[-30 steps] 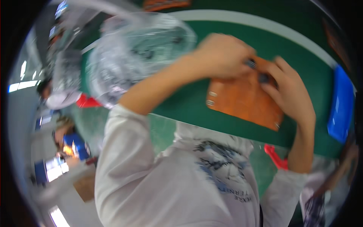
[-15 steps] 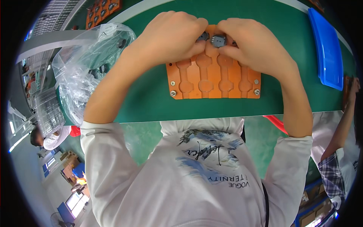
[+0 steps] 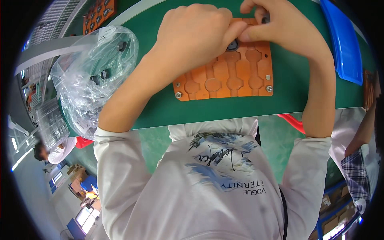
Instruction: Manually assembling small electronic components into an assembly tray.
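An orange tray (image 3: 224,88) with rows of round recesses joined by channels lies on the green table in front of me. My left hand (image 3: 196,32) reaches over its left part, fingers curled under and thumb stretched toward the right; whatever its fingers grip is hidden. Just below that thumb, a dark round part (image 3: 233,45) sits in an upper recess. My right hand (image 3: 280,30) is at the tray's upper right corner, with fingers bent around a small dark part (image 3: 266,19). The two thumb tips nearly meet above the tray. The lower recesses hold nothing.
At the left lies a clear plastic bag (image 3: 84,92) with a few dark parts inside. A blue bin (image 3: 344,48) stands at the right. Another orange tray (image 3: 98,16) with dark parts is at the far left. A co-worker's arm (image 3: 362,128) shows at the right edge.
My right hand has lifted up and away from the tray, its fingers now curled around a dark part. My left hand has moved right across the tray. The whole view has shifted slightly.
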Motion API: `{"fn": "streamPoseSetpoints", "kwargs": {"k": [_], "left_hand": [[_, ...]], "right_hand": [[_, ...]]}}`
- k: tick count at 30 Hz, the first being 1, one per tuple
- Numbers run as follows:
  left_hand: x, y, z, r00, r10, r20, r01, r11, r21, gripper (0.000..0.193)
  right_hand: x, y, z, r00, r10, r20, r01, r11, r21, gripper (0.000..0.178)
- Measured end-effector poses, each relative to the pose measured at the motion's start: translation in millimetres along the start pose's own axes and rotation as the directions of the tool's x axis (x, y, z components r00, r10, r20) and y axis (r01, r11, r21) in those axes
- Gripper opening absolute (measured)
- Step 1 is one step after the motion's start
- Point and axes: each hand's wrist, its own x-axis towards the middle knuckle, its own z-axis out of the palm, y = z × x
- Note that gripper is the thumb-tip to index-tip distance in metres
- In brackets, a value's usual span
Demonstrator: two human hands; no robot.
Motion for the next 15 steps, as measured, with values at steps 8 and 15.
{"fn": "streamPoseSetpoints", "kwargs": {"k": [8, 15], "left_hand": [[-1, 17, 4, 0.769, -0.406, 0.494, 0.309, 0.912, 0.268, 0.037], [11, -10, 0, 0.810, -0.250, 0.530, 0.201, 0.968, 0.150, 0.026]], "right_hand": [[19, 42, -4, 0.994, 0.037, -0.107, 0.056, 0.661, 0.748, 0.028], [31, 62, 3, 0.911, -0.100, -0.400, 0.181, 0.969, 0.170, 0.033]]}}
